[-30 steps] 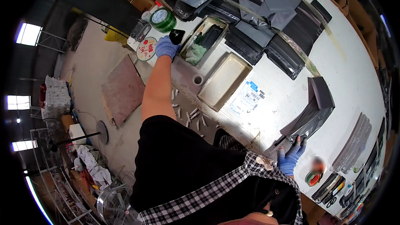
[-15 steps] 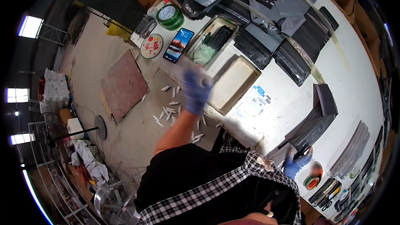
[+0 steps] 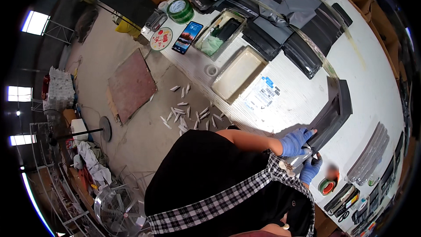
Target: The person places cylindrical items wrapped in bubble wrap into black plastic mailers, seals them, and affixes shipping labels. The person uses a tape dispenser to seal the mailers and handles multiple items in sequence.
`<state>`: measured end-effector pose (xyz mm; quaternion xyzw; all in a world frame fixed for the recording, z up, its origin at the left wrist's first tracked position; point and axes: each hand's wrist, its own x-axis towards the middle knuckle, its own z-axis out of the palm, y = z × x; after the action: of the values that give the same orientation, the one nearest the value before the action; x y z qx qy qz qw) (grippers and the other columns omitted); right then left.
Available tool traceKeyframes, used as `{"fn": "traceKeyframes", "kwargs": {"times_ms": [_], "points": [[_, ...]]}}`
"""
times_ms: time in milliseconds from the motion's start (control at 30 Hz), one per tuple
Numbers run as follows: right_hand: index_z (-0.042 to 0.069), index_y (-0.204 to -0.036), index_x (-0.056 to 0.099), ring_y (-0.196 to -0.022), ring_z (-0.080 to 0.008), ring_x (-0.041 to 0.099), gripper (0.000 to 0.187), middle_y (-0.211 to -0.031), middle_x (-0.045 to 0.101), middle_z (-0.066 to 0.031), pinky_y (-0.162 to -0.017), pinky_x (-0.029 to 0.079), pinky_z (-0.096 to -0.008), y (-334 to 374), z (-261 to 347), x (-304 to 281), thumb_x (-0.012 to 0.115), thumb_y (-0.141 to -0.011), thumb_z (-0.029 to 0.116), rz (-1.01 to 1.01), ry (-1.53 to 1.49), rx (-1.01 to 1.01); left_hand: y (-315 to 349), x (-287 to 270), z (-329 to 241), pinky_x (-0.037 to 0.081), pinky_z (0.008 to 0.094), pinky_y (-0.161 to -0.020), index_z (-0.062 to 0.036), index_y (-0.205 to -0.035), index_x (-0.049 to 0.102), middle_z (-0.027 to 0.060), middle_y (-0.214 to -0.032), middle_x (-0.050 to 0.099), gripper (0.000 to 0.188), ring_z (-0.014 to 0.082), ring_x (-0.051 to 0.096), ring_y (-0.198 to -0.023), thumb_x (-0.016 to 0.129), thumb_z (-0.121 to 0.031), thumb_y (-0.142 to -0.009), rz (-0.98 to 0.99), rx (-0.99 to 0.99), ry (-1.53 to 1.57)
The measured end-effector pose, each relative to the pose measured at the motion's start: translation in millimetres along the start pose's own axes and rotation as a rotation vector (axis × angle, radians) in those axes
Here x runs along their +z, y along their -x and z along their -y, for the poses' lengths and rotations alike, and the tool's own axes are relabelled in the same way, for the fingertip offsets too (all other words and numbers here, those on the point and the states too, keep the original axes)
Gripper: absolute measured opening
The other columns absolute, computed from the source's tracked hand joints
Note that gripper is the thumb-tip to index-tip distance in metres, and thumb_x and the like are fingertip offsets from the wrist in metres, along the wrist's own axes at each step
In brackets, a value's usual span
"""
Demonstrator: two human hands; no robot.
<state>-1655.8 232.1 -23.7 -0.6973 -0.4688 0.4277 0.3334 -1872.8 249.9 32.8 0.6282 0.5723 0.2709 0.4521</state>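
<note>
A long black plastic bag (image 3: 326, 125) lies bent across the white table on my right, its near end toward my body. My left hand (image 3: 294, 142), in a blue glove with bare fingertips, grips the bag's near end from the left. On the other side of that end my right hand (image 3: 310, 169), gloved alike, has its fingers curled around the edge. A shiny greyish fold (image 3: 301, 157) shows between the two hands. Part of my right palm is hidden. Away from both hands, a small pale ring (image 3: 212, 70) sits beside a shallow cream tray (image 3: 228, 96).
A green tape roll (image 3: 180, 11), phone (image 3: 187, 37), round printed disc (image 3: 161, 38) and tray with a green cloth (image 3: 212, 44) stand at the far left. Black packages (image 3: 302, 55) lie beyond. An orange-green roll (image 3: 327, 186) and clear plastic strips (image 3: 369, 153) lie at right.
My left hand has left the spot by the pale ring and cream tray and come right to the bag's near end. My right hand has stayed there. The whole view has shifted slightly.
</note>
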Motion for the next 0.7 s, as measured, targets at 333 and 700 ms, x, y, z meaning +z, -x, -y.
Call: {"fn": "traceKeyframes", "kwargs": {"times_ms": [333,700], "points": [[0.0,-0.101,0.06,-0.074,-0.0113,0.056,0.017,-0.085,0.063,-0.0048,-0.069,0.048,-0.0265,11.2,2.3,-54.4,0.067,-0.086,0.007,0.18,0.161,-0.239,-24.1,39.0,-38.6,0.037,0.0397,-0.107,-0.011,-0.142,0.038,0.0227,-0.13,0.047,0.081,0.0395,0.046,-0.119,0.073,-0.021,-0.071,-0.298,-0.055,-0.131],[0.007,-0.097,0.066,-0.083,-0.0296,0.064,0.016,-0.091,0.065,-0.0131,-0.076,0.051,-0.0366,2.0,-54.0,-315.7,0.067,-0.083,0.015,-0.637,0.377,-0.124,-59.8,81.2,-46.3,0.044,0.0326,-0.101,-0.0103,-0.146,0.023,0.0162,-0.14,0.036,0.092,0.0259,0.044,-0.125,0.062,0.013,-0.067,-0.239,0.0,0.332]]}}
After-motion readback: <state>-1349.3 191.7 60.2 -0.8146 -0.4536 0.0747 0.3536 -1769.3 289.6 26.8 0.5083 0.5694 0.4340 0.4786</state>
